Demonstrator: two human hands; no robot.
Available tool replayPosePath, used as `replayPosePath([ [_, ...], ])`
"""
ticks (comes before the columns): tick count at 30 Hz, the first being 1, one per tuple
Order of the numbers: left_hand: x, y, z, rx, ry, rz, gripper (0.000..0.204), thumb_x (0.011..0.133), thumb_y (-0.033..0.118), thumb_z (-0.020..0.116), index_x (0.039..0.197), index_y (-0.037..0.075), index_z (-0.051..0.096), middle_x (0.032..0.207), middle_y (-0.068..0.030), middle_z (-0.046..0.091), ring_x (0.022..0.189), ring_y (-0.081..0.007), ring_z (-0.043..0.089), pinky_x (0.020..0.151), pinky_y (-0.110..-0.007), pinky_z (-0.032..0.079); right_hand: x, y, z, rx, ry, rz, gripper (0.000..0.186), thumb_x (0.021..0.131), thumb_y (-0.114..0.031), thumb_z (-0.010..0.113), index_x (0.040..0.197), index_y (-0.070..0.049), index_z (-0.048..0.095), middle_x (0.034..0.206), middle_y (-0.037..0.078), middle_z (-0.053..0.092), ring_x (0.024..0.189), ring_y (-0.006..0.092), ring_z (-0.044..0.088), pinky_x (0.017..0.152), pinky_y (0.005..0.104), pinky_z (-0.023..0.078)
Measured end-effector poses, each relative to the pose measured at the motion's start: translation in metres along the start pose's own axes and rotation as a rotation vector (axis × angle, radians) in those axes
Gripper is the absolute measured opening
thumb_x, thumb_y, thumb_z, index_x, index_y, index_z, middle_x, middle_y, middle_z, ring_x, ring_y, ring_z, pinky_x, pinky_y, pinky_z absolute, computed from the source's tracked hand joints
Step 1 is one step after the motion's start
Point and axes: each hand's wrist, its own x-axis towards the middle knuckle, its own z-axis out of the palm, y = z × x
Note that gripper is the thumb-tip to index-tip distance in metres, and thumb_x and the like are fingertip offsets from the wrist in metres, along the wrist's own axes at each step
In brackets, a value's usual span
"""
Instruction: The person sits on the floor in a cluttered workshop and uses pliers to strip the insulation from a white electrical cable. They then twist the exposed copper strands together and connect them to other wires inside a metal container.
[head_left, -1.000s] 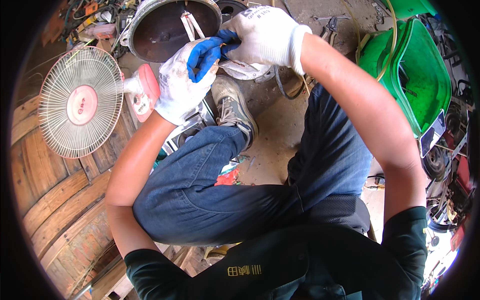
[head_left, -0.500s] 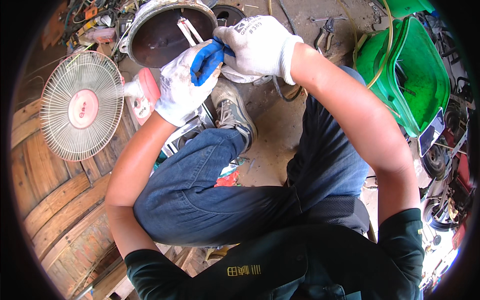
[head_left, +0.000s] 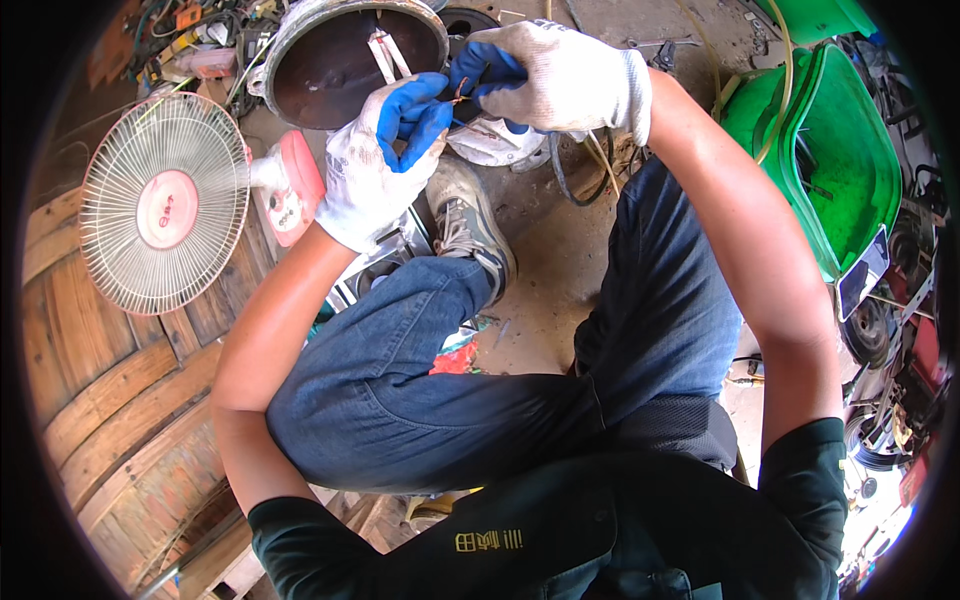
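Both of my hands wear white gloves with blue coated palms and are raised in front of me. Fingertips of my left hand [head_left: 372,165] pinch a thin wire [head_left: 459,99] with a bare copper-coloured end. My right hand [head_left: 565,80] closes on the same wire from the other side, a small gap between the gloves. Just behind and left of them stands a round metal housing [head_left: 262,78] with a dark inside and a pair of pale, red-tipped strips [head_left: 384,55] in it. Below the right glove lies a round grey metal part [head_left: 497,147].
A pink table fan [head_left: 166,208] rests on wooden boards [head_left: 90,330] at the left. A green bin [head_left: 850,190] stands at the right, crossed by a yellowish hose [head_left: 778,110]. Pliers [head_left: 660,66] lie on the floor beyond my right wrist. Assorted scrap parts crowd the right edge.
My hands, close together before, have moved apart, my right hand shifting right and turning its palm into view. The copper-ended wire now shows between them.
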Motion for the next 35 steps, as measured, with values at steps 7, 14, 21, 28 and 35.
replayPosePath([
  [7,0.008,0.023,-0.018,0.216,-0.099,0.161,0.039,0.088,0.008,0.071,0.124,-0.002,0.061,0.107,-0.0145,0.072,0.092,-0.0183,0.072,0.082,-0.030,0.057,-0.004,-0.006,-0.012,-0.134,0.042,-0.190,0.023,0.078,-0.031,0.074,0.079,-0.009,0.067,0.066,0.015,0.065,0.063,0.0341,0.066,0.062,0.0416,0.054],
  [14,0.014,0.032,-0.016,0.357,-0.119,0.136,0.035,0.084,0.015,0.073,0.117,0.004,0.068,0.108,-0.0151,0.073,0.094,-0.0242,0.073,0.081,-0.033,0.058,-0.006,-0.001,-0.009,-0.201,0.177,-0.316,0.026,0.077,-0.034,0.076,0.076,-0.010,0.067,0.063,0.013,0.063,0.061,0.0343,0.065,0.059,0.0418,0.054],
  [21,0.016,0.036,-0.021,0.431,-0.145,0.098,0.035,0.083,0.017,0.073,0.115,0.003,0.069,0.107,-0.0173,0.072,0.095,-0.0296,0.072,0.082,-0.035,0.057,-0.013,-0.009,0.005,-0.181,0.116,-0.091,0.035,0.083,-0.024,0.074,0.109,0.000,0.070,0.090,0.018,0.072,0.076,0.0297,0.071,0.075,0.0360,0.057],
  [28,0.017,0.030,-0.021,0.376,-0.131,0.156,0.034,0.083,0.016,0.071,0.114,0.001,0.069,0.103,-0.0159,0.073,0.093,-0.0269,0.072,0.086,-0.035,0.055,-0.029,0.001,0.028,-0.019,0.303,-0.151,0.031,0.081,-0.035,0.070,0.092,-0.006,0.072,0.080,0.017,0.068,0.077,0.0367,0.068,0.072,0.0420,0.054],
  [35,0.020,0.025,-0.024,0.215,-0.168,0.018,0.038,0.081,0.021,0.075,0.114,0.004,0.069,0.104,-0.0195,0.072,0.095,-0.0323,0.072,0.086,-0.037,0.056,-0.030,-0.001,0.026,0.039,0.229,0.029,0.038,0.080,-0.035,0.070,0.105,-0.006,0.073,0.088,0.022,0.071,0.085,0.0318,0.072,0.078,0.0410,0.055],
])
